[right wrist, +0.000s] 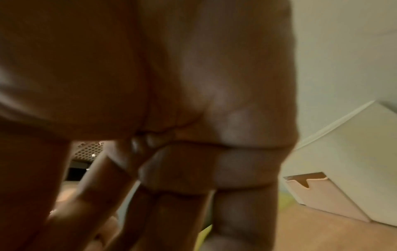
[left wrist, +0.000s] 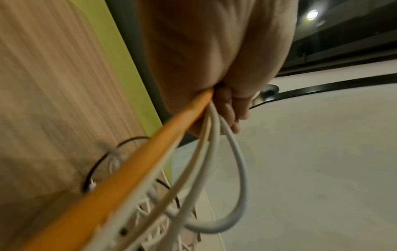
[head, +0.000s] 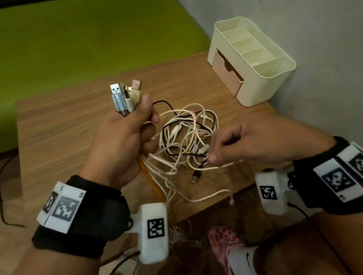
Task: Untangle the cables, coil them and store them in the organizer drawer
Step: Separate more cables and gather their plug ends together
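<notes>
The left hand (head: 123, 137) is clenched around a bundle of USB plugs (head: 126, 93), held upright above the wooden table (head: 58, 124). The tangled cables (head: 185, 139) lie between the hands. The right hand (head: 248, 143) pinches a white strand. The organizer (head: 260, 81) stands far right, its drawer (head: 224, 67) partly open.

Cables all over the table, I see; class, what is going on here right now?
A person is sorting out a tangle of cables on a wooden table. The left hand grips a bunch of USB plug ends upright, with an orange cable and white ones trailing from the fist. The right hand pinches a white strand at the edge of the tangle. The cream organizer stands by the wall, its pink drawer partly open. Nothing is coiled or stored yet.
</notes>
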{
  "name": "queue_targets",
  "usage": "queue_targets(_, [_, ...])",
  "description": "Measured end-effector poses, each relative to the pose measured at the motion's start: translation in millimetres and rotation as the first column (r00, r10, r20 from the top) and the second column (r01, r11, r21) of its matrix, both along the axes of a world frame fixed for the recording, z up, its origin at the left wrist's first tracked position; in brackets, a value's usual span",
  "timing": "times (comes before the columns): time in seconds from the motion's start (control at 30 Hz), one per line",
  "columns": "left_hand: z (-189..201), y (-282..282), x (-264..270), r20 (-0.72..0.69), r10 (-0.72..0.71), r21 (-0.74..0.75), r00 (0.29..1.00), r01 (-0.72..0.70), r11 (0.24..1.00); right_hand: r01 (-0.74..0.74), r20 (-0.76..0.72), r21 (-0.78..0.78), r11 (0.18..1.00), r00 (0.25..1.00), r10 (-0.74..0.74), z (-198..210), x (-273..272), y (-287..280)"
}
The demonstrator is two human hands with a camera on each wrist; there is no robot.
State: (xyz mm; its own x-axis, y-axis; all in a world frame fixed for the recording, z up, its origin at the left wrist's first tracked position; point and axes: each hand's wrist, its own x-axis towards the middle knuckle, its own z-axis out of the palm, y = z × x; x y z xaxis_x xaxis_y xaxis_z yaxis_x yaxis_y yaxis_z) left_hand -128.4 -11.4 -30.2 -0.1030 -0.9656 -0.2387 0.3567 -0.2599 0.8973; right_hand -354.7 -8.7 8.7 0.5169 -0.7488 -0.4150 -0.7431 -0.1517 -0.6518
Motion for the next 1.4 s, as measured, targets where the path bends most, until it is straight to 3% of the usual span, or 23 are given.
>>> queue_targets(0.07, [0.0,3.7,-7.9,-0.06,-0.057,0.002,0.997,0.057,0.998,0.102,0.133,-0.054,0.993,0.987,-0.094,-3.4,2.2,-2.1])
queue_targets(0.13, [-0.2,7.5,-15.1,-0.106,-0.096,-0.019,0.99,0.094,0.995,0.17,0.281,0.033,0.985,0.944,-0.172,-11.4,11.7,-3.8])
queue_targets(0.2, [0.1,10.9,-20.7,-0.162,-0.122,-0.045,0.979,0.117,0.992,0.13,0.355,0.142,0.981,0.919,-0.173,-22.5,28.2,-0.8])
queue_targets(0.33, [3.1,12.3,-16.1,-0.223,-0.089,-0.042,0.971,0.081,0.996,0.036,0.29,0.183,0.982,0.953,-0.089,-34.7,54.5,8.9])
queue_targets(0.47, [4.1,7.2,-0.9,-0.228,0.009,-0.041,0.974,-0.019,0.999,-0.072,0.406,0.289,0.955,0.912,-0.054,-28.7,64.6,16.0])
queue_targets(0.6, [3.3,8.4,3.2,-0.223,0.032,-0.002,0.974,-0.033,0.999,-0.154,0.521,0.547,0.823,0.832,-0.19,-28.5,66.9,18.2])
queue_targets(0.7, [1.5,10.0,3.3,-0.187,0.012,-0.002,0.982,-0.013,1.0,-0.179,0.506,0.617,0.766,0.836,-0.212,-28.5,64.0,15.4])
queue_targets(0.77, [0.3,9.7,4.1,-0.093,0.008,-0.009,0.996,-0.009,1.0,-0.11,0.421,0.531,0.84,0.895,-0.15,-34.5,62.4,12.3])
queue_targets(0.83, [-0.5,10.2,3.8,0.006,-0.005,-0.007,1.0,0.005,1.0,-0.021,0.207,0.224,0.974,0.978,-0.026,-39.5,58.4,8.0])
queue_targets(0.9, [-0.6,12.5,0.0,0.094,-0.043,-0.008,0.995,0.044,0.999,0.106,0.12,0.026,0.994,0.987,-0.109,-37.6,54.5,5.3])
queue_targets(1.0, [1.0,18.6,-14.1,0.234,-0.143,-0.041,0.962,0.157,0.987,0.354,0.406,-0.026,0.935,0.858,-0.314,-32.0,52.4,0.5])
queue_targets(1.07, [0.5,20.7,-24.0,0.335,-0.178,-0.1,0.925,0.223,0.97,0.412,0.555,-0.007,0.911,0.76,-0.339,-30.8,53.5,-2.3])
queue_targets(1.27, [-7.4,21.8,-29.2,0.566,-0.249,-0.103,0.786,0.367,0.925,0.393,0.498,-0.133,0.91,0.82,-0.282,-33.5,47.8,-6.3])
queue_targets(1.33, [-8.8,21.8,-26.6,0.545,-0.283,-0.09,0.789,0.391,0.916,0.39,0.487,-0.114,0.914,0.824,-0.291,-32.0,44.2,-8.5])
queue_targets(1.4, [-9.2,22.1,-23.2,0.429,-0.363,-0.048,0.828,0.422,0.905,0.38,0.489,-0.087,0.921,0.822,-0.293,-30.6,42.9,-9.7])
